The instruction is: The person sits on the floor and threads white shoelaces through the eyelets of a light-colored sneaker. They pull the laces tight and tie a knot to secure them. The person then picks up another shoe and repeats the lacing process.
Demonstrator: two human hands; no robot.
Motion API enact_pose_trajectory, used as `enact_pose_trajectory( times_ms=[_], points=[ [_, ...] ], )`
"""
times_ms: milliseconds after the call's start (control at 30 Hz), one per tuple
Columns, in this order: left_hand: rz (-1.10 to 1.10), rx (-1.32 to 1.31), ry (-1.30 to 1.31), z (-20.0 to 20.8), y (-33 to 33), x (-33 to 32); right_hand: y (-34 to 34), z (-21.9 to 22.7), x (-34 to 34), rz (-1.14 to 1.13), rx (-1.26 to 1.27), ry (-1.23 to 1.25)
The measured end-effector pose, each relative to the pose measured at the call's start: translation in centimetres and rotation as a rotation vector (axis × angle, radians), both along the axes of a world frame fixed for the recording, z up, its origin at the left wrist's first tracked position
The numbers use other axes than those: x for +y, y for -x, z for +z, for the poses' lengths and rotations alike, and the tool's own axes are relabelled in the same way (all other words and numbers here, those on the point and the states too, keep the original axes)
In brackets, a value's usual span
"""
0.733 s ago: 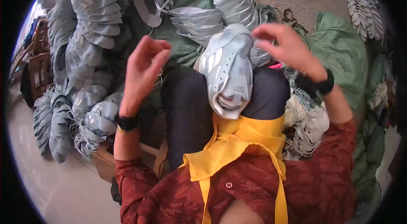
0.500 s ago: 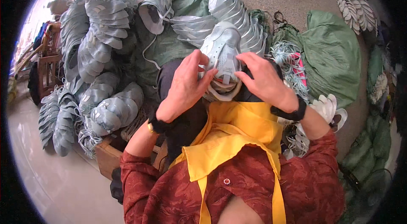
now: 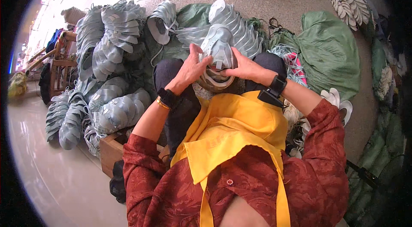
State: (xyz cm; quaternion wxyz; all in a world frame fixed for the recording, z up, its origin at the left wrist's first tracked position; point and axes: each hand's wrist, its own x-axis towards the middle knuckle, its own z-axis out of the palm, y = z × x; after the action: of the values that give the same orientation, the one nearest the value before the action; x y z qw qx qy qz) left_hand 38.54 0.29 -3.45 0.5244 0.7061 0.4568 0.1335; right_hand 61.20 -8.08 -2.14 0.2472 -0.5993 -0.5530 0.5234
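Note:
A pale grey-blue shoe upper (image 3: 218,43) with a mesh panel sits between my knees, its toe pointing away from me. Its opening faces me, above a rounded, pale form (image 3: 214,83) whose kind I cannot make out. My left hand (image 3: 193,69) grips the upper's left edge, thumb on top and fingers bent at the side. On the opposite edge my right hand (image 3: 248,67) holds it, the thumb reaching in by the tongue. Some of the right fingers are hidden beneath the upper.
Stacked grey shoe uppers (image 3: 113,109) fill the left side, beside a wooden box (image 3: 112,158). More nested uppers (image 3: 240,31) lie just beyond my hands. Green sacks (image 3: 328,53) and bundled pale laces (image 3: 285,55) are at the right. A yellow apron (image 3: 240,119) covers my lap.
The view has shifted, showing more of the far floor. My hands have closed in on the upper's sides, the right fingers moving down around its edge.

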Motion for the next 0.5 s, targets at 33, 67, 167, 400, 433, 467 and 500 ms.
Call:
enact_pose_trajectory(
  times_ms=[33,67,167,400,433,467,500],
  points=[
    [0.017,0.001,-0.010,0.4,-0.2,-0.3,0.1,0.3,0.0,-0.005,0.027,0.009],
    [0.034,0.002,-0.020,0.7,-0.3,-0.5,0.1,0.2,-0.1,-0.018,0.047,0.007],
    [0.037,-0.050,-0.005,0.5,-0.3,-0.7,0.2,-0.2,-0.4,-0.060,0.056,-0.028],
    [0.040,-0.247,0.023,0.3,1.6,-3.4,0.2,0.9,-2.2,-0.002,-0.116,-0.222],
    [0.053,-0.248,-0.021,0.2,1.9,-4.2,0.4,1.4,-2.5,0.026,-0.141,-0.282],
    [0.066,-0.249,-0.066,0.0,2.0,-5.1,0.6,1.4,-2.9,0.060,-0.213,-0.363],
    [0.071,-0.255,-0.108,0.1,1.8,-5.7,0.7,1.3,-3.0,0.069,-0.257,-0.392]
  ],
)
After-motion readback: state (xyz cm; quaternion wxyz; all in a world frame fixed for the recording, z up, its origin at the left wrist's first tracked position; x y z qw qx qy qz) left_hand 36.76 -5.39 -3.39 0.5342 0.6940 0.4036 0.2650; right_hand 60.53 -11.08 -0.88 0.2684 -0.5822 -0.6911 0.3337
